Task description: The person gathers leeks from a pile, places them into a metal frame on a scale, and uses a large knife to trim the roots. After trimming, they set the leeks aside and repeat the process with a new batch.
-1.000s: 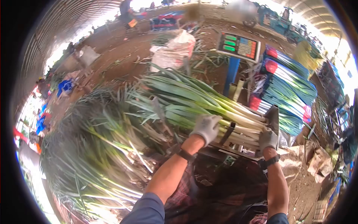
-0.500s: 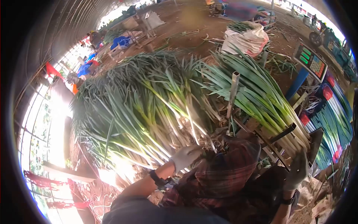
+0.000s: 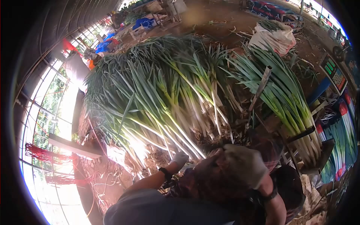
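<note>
A broad pile of leeks (image 3: 150, 86) lies before me, green leaves pointing away and white stems toward me. My left hand (image 3: 181, 159), in a pale glove, is among the lower stem ends at the near edge; its fingers are too indistinct to show a grip. My right hand (image 3: 245, 165), gloved and blurred by motion, is over my lap near the plaid cloth (image 3: 268, 148). What its fingers do is hidden. To the right, a separate bunch of leeks (image 3: 287, 97) rests in a metal frame (image 3: 259, 90), its white ends against the end plate (image 3: 327, 155).
A digital scale (image 3: 333, 74) stands at the right, beside taped leek bundles (image 3: 337, 138). Behind the bunch sits a white sack (image 3: 275, 37) with greens on top. A wire-mesh wall (image 3: 48, 112) runs along the left, with a board (image 3: 75, 145) near it.
My right hand has moved left from the frame's end plate to over my lap. My left hand has shifted from the root ends to stems farther left. The view has turned somewhat.
</note>
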`<action>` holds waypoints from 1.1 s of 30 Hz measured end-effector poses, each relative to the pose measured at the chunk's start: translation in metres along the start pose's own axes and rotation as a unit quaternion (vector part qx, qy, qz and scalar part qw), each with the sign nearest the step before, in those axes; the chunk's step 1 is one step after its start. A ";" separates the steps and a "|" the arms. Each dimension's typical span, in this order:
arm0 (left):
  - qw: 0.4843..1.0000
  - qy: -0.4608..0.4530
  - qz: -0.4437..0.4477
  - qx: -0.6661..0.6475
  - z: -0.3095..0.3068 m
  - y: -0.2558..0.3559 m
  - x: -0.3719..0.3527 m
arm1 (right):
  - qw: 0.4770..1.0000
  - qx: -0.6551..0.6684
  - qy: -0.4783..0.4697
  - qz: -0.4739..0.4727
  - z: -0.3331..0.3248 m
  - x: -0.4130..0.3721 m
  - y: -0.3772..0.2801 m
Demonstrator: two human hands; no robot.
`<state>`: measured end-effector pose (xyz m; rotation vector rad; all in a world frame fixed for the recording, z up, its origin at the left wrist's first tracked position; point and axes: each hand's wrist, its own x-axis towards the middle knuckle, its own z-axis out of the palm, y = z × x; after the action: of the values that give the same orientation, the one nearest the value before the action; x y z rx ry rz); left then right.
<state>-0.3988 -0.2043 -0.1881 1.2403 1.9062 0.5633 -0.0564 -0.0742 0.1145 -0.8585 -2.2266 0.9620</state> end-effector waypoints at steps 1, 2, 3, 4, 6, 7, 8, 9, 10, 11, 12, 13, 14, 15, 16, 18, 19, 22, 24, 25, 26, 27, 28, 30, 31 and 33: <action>1.000 0.022 0.014 -0.003 0.002 -0.006 0.000 | 0.998 0.003 -0.062 -0.018 0.012 0.011 0.002; 0.997 0.030 -0.065 0.009 -0.002 0.003 0.000 | 0.992 0.010 -0.126 0.020 0.024 0.024 0.002; 0.989 0.037 -0.143 0.021 -0.012 0.028 -0.002 | 0.980 0.017 -0.189 0.057 0.036 0.038 0.004; 0.974 0.044 -0.219 0.033 -0.015 0.042 -0.002 | 0.963 0.024 -0.250 0.096 0.048 0.046 0.010; 0.974 0.032 -0.216 0.059 -0.009 0.016 0.013 | 0.973 0.032 -0.196 0.120 0.083 0.054 0.035; 0.976 -0.002 -0.216 0.041 -0.003 -0.008 0.024 | 0.976 0.037 -0.171 0.132 0.099 0.058 0.050; 0.975 -0.036 -0.216 0.022 0.003 -0.032 0.035 | 0.973 -0.037 -0.174 0.146 0.112 0.059 0.066; 0.971 -0.099 -0.216 -0.029 0.013 -0.062 0.047 | 0.964 -0.112 -0.178 0.161 0.123 0.057 0.082; 0.952 -0.128 -0.257 -0.108 0.012 -0.043 0.043 | 0.949 -0.186 -0.184 0.177 0.133 0.054 0.098; 0.924 -0.151 -0.302 -0.180 0.008 -0.017 0.037 | 0.933 -0.219 -0.202 0.204 0.141 0.052 0.111; 0.915 -0.133 -0.324 -0.198 0.015 0.003 0.034 | 0.935 -0.171 -0.202 0.235 0.135 0.052 0.104; 0.906 -0.113 -0.345 -0.217 0.024 0.016 0.035 | 0.935 -0.125 -0.199 0.265 0.123 0.056 0.090; 0.896 -0.092 -0.364 -0.236 0.028 0.030 0.034 | 0.933 -0.079 -0.195 0.292 0.117 0.058 0.084; 0.893 -0.057 -0.377 -0.240 0.037 0.037 0.039 | 0.941 -0.086 -0.177 0.275 0.121 0.056 0.089; 0.893 -0.007 -0.391 -0.225 0.048 0.040 0.046 | 0.938 -0.096 -0.192 0.273 0.123 0.056 0.090; 0.885 0.085 -0.416 -0.189 0.066 0.046 0.059 | 0.931 -0.118 -0.220 0.265 0.124 0.059 0.092; 0.879 0.118 -0.427 -0.174 0.072 0.049 0.065 | 0.930 -0.118 -0.231 0.259 0.125 0.058 0.094; 0.860 0.164 -0.457 -0.156 0.082 0.052 0.077 | 0.927 -0.120 -0.255 0.249 0.129 0.059 0.101; 0.850 0.178 -0.470 -0.159 0.084 0.054 0.085 | 0.926 -0.118 -0.249 0.257 0.130 0.062 0.101; 0.842 0.183 -0.480 -0.166 0.085 0.055 0.087 | 0.927 -0.111 -0.245 0.260 0.133 0.061 0.102; 0.833 0.189 -0.489 -0.174 0.086 0.056 0.088 | 0.928 -0.105 -0.242 0.263 0.136 0.060 0.104; 0.845 0.205 -0.461 -0.178 0.088 0.055 0.088 | 0.929 -0.100 -0.238 0.266 0.137 0.060 0.106; 0.835 0.232 -0.454 -0.207 0.089 0.060 0.085 | 0.927 -0.107 -0.245 0.264 0.137 0.061 0.106; 0.810 0.284 -0.438 -0.266 0.091 0.068 0.077 | 0.923 -0.122 -0.258 0.259 0.135 0.062 0.106; 0.817 0.313 -0.420 -0.240 0.083 0.091 0.065 | 0.927 -0.118 -0.255 0.248 0.136 0.061 0.108; 0.841 0.290 -0.405 -0.209 0.084 0.067 0.067 | 0.936 -0.111 -0.250 0.222 0.141 0.058 0.118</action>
<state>-0.3090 -0.1192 -0.2155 -0.1033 2.3733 0.8677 -0.1525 -0.0269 -0.0456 -1.3901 -2.6674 1.2623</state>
